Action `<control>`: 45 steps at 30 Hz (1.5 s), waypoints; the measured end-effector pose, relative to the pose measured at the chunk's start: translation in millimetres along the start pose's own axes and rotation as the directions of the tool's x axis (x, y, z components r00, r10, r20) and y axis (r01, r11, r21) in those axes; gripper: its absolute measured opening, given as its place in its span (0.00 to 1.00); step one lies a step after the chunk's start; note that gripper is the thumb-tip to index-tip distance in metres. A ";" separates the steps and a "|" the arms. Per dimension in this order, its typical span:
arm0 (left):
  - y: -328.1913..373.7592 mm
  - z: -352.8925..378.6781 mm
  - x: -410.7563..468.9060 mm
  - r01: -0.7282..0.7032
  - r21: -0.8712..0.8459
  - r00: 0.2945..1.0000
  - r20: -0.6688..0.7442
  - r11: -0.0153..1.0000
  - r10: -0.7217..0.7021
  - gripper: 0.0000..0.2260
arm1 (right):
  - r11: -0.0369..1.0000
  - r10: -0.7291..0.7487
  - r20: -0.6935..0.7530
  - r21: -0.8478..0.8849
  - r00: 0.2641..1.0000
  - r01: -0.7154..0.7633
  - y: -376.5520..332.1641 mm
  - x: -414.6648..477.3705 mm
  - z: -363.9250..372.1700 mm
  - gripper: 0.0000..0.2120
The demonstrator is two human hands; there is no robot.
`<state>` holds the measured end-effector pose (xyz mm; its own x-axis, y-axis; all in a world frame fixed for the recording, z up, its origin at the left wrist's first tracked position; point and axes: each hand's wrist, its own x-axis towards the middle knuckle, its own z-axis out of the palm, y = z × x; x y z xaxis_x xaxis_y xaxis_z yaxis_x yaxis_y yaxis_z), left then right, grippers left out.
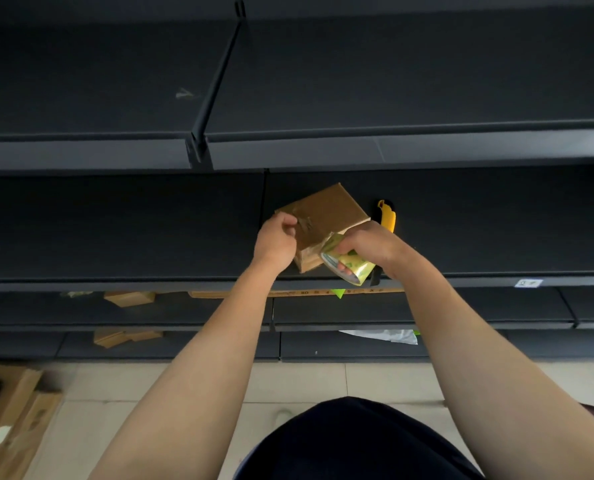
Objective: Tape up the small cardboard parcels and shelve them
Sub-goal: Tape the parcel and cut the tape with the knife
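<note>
Taping is being carried out on a small cardboard parcel (326, 213), which is lying on the dark middle shelf (115, 230), turned so that one corner is pointing toward the person. The parcel's left corner is being held by the left hand (276, 239), its fingers (288, 221) curled over the top edge. Whether a loose tape end is being pinned beneath them cannot be told. The tape roll (349, 266) is being gripped by the right hand (373, 244), with fingers wrapped round it and one showing through its core. The roll is being pressed against the parcel's near right side, low down, where clear tape appears to be lying on the cardboard.

The parcel is being bracketed by the two hands, sitting up and to the left of the right fingers. Its top looks nearly square, so no clear long axis is being offered, and its edges are running diagonally to the shelf front. The next pull of the roll is judged to be turning on that diagonal. A yellow utility knife (388, 216) is lying just right of the parcel, nearer the right hand.
</note>
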<state>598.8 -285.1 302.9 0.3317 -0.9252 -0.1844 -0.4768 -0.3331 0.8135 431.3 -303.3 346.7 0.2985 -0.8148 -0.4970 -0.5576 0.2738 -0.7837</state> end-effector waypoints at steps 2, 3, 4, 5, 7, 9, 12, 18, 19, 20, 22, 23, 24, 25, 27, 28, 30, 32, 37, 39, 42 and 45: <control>-7.9 1.1 -0.7 -0.066 0.180 0.997 0.052 0.982 0.057 0.13 | 1.000 0.008 0.011 0.003 1.000 -0.008 -0.7 -3.3 -0.9 0.00; -9.6 3.5 -3.2 -0.107 0.241 0.993 0.067 0.964 0.093 0.14 | 1.000 0.013 0.013 0.018 1.000 -0.014 -1.5 -4.6 -1.4 0.00; -9.8 6.3 -6.7 -0.151 0.288 0.988 0.074 0.946 0.135 0.15 | 0.999 0.018 0.007 0.034 1.000 -0.018 -1.4 -5.1 -1.9 0.00; -10.0 9.7 -10.7 -0.199 0.330 0.980 0.073 0.923 0.185 0.16 | 0.999 0.021 -0.003 0.046 1.000 -0.021 -1.3 -5.6 -2.6 0.01; -11.8 17.9 -20.5 -0.294 0.429 0.954 0.069 0.854 0.293 0.16 | 0.998 0.030 -0.028 0.058 0.999 -0.029 0.0 -5.4 -4.6 0.03; -14.2 25.2 -30.1 -0.341 0.493 0.933 0.079 0.800 0.350 0.15 | 0.997 0.039 -0.034 0.065 0.999 -0.036 0.3 -5.3 -6.0 0.07; -15.9 32.5 -35.3 -0.361 0.516 0.922 0.073 0.777 0.380 0.15 | 0.998 0.053 -0.053 0.034 0.997 -0.051 1.4 -5.4 -7.7 0.13; -10.1 38.1 -36.8 -0.367 0.468 0.924 0.078 0.804 0.375 0.14 | 0.999 0.031 -0.047 0.020 0.998 -0.030 1.9 -11.7 -14.6 0.03; -9.5 37.8 -38.8 -0.375 0.442 0.919 0.066 0.814 0.388 0.13 | 0.999 0.029 -0.049 0.017 0.998 -0.028 2.2 -13.0 -16.2 0.02; -8.4 36.9 -40.9 -0.383 0.407 0.914 0.034 0.829 0.405 0.12 | 1.000 0.024 -0.049 0.009 0.999 -0.023 2.3 -14.4 -17.6 0.02; -3.4 34.6 -45.2 -0.363 0.255 0.916 -0.078 0.896 0.393 0.10 | 0.999 0.005 -0.036 -0.031 0.999 -0.006 1.1 -17.7 -19.1 0.03; 1.8 33.0 -46.7 -0.319 0.121 0.938 -0.104 0.940 0.332 0.11 | 0.999 -0.005 -0.030 -0.054 1.000 0.003 0.8 -19.3 -19.7 0.02; 8.0 31.1 -46.9 -0.249 -0.037 0.966 -0.078 0.968 0.246 0.12 | 0.997 -0.014 -0.025 -0.072 1.000 0.012 -0.1 -21.1 -20.0 0.02; 13.9 29.6 -47.1 -0.169 -0.184 0.986 -0.020 0.968 0.168 0.12 | 0.996 -0.022 -0.019 -0.087 1.000 0.020 -0.8 -22.6 -20.3 0.02; 23.2 27.0 -48.2 -0.048 -0.370 0.994 0.078 0.928 0.082 0.08 | 0.992 -0.030 0.002 -0.121 1.000 0.030 -2.4 -24.1 -20.2 0.02; 25.4 26.6 -48.4 -0.011 -0.414 0.994 0.097 0.910 0.056 0.06 | 0.989 -0.035 0.014 -0.145 0.999 0.036 -2.5 -24.3 -19.6 0.03; 26.9 27.2 -49.9 0.035 -0.450 0.994 0.108 0.892 0.015 0.05 | 0.978 -0.041 0.026 -0.204 0.999 0.046 -2.0 -23.2 -18.8 0.07; 27.3 29.0 -51.4 0.064 -0.443 0.994 0.108 0.894 -0.017 0.05 | 0.970 -0.042 0.030 -0.240 0.999 0.047 -2.2 -22.0 -17.3 0.11; 29.3 33.6 -53.7 0.038 -0.249 0.999 0.035 0.968 -0.030 0.05 | 0.952 -0.063 0.077 -0.293 0.995 0.083 -4.0 -23.2 -12.8 0.06; 29.6 35.0 -54.7 -0.020 -0.164 0.999 -0.042 0.986 0.013 0.05 | 0.944 -0.080 0.070 -0.316 0.994 0.098 -7.4 -22.8 -12.5 0.03; 29.4 36.9 -55.2 -0.037 -0.164 0.995 -0.100 0.986 0.021 0.04 | 0.921 -0.119 0.060 -0.366 0.991 0.132 -14.7 -20.4 -13.3 0.04; 25.8 36.7 -52.5 0.033 -0.307 0.997 -0.059 0.951 -0.054 0.06 | 0.906 -0.130 0.078 -0.395 0.988 0.150 -17.9 -17.7 -14.0 0.03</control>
<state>539.2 -251.9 313.3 0.4041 -0.8936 -0.1953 -0.1924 -0.2918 0.9369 425.2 -301.0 374.8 0.4277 -0.8011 -0.4187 -0.7664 -0.0758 -0.6379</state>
